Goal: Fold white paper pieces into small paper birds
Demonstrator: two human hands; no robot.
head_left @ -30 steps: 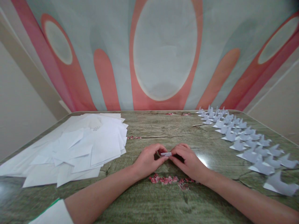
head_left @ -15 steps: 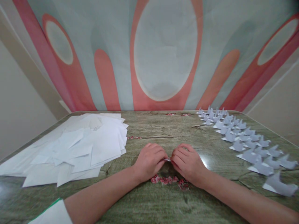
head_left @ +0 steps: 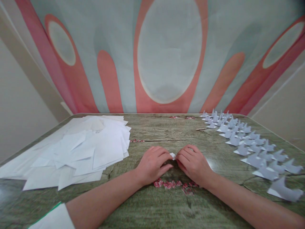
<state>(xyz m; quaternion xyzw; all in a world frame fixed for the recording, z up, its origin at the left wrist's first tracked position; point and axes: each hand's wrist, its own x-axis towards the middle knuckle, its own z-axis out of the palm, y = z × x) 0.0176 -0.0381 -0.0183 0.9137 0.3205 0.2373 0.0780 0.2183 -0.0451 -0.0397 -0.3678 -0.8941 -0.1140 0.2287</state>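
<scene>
A small piece of folded white paper [head_left: 173,156] shows between my two hands, mostly covered by fingers. My right hand [head_left: 193,163] is closed on its right side in a pinch. On the other side, my left hand [head_left: 153,165] has its thumb apart from the fingers, and its fingertips reach the paper's left edge. Both hands rest low over the middle of the wood-patterned table [head_left: 152,206].
A spread heap of white paper sheets [head_left: 109,143] covers the table's left side. Rows of folded white paper birds [head_left: 256,159] stand along the right. Behind the table's far edge hangs a red and grey patterned cloth [head_left: 166,108].
My left thumb has come away from the fingers. More of the white paper now shows between the hands, slightly higher than before. The heap and the birds stay put.
</scene>
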